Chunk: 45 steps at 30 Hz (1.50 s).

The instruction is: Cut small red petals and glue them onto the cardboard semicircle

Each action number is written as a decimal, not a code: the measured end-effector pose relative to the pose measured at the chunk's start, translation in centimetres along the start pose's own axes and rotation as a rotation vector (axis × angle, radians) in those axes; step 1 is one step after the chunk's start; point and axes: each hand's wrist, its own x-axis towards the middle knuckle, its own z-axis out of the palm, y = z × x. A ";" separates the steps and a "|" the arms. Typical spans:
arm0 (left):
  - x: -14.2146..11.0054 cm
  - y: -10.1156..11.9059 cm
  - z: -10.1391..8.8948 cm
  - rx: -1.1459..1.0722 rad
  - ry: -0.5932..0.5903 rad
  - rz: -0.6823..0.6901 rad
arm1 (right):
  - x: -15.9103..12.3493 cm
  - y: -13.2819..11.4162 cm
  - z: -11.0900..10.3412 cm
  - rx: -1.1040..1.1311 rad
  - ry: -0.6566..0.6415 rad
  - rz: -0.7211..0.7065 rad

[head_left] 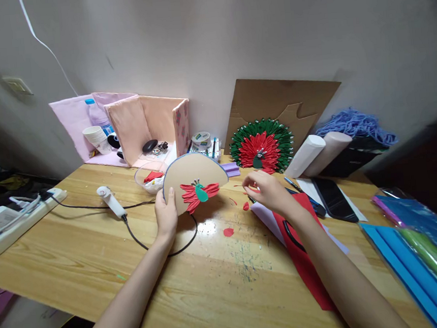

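- Observed left hand [166,217] closed on the left edge of a tan card disc [176,177], thumb on the near face, remaining fingers hidden behind.
- Located disc above the middle of the tabletop [199,298], tilted upright, with blue-edged rim, red petals [190,193] and green body piece [200,193] on its near face.
- Observed right hand [266,188] low over the tabletop, right of disc, fingers bent, with thumb and forefinger close together; cannot tell whether gripping anything.
- Noted red scraps [228,232] on the near side of right hand, with a red sheet [297,259] under right forearm.
- Inspected clear bowl [139,184], just beyond disc to the left: found to contain red pieces [153,176] and white material.
- Inspected peach box [128,136], far left, open toward the near side: found to contain black oval object [150,146] and small metallic items [160,148].
- Inspected lilac box [68,126], left of peach box: found to contain bottle with blue cap [97,116] and stacked paper cups [96,138].
- Noted tape roll [201,139] and pens [214,147] grouped right of peach box; cannot tell whether sharing a container.
- Recorded red-and-green petal fan [257,148] before brown cardboard [285,102], far right of disc.
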 end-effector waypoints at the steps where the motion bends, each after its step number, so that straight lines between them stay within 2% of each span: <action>1: 0.2 -0.2 -0.2 0.017 0.048 -0.004 | -0.2 0.4 -0.3 -0.001 -0.098 0.027; 3: 0.4 -0.6 -0.4 0.039 0.112 -0.023 | -0.5 1.0 -0.6 -0.012 -0.233 0.070; 4: 0.5 -0.7 -0.5 0.036 0.123 -0.035 | -0.5 1.1 -0.7 -0.016 -0.243 0.094; 7: 0.3 -0.7 -0.3 -0.014 0.079 -0.047 | -0.3 0.8 -0.4 0.056 -0.124 0.193; 10: -0.3 0.1 0.1 -0.066 -0.036 -0.045 | 0.1 0.4 0.7 0.256 -0.006 0.335; 12: -0.8 0.7 0.4 -0.078 -0.111 -0.065 | 0.3 0.1 1.5 0.434 0.024 0.424; 15: -1.1 1.4 0.6 -0.063 -0.170 -0.092 | 0.5 -0.5 2.6 0.750 -0.092 0.513; 18: -0.9 1.3 0.5 -0.059 -0.152 -0.100 | 0.5 -1.3 3.3 0.962 -0.177 0.557; 21: -0.3 0.8 0.3 -0.054 -0.070 -0.116 | 0.5 -1.7 3.6 1.060 -0.123 0.603; 24: -0.1 0.6 0.2 -0.097 -0.078 -0.176 | 0.6 -1.6 3.7 1.113 -0.039 0.640; 28: -1.0 1.2 0.6 -0.238 -0.264 -0.310 | 0.6 -1.4 4.3 1.153 0.019 0.684; 31: -1.9 1.5 1.0 -0.300 -0.414 -0.466 | 0.4 -1.6 5.0 1.184 0.031 0.696; 33: -2.4 1.5 1.2 -0.319 -0.461 -0.559 | 0.3 -1.9 5.5 1.191 0.040 0.689; 36: -2.8 1.1 1.3 -0.342 -0.436 -0.622 | 0.3 -2.5 5.9 1.174 0.052 0.668; 45: -2.6 0.8 1.4 -0.279 -0.293 -0.668 | 0.0 -3.7 6.5 1.125 0.134 0.634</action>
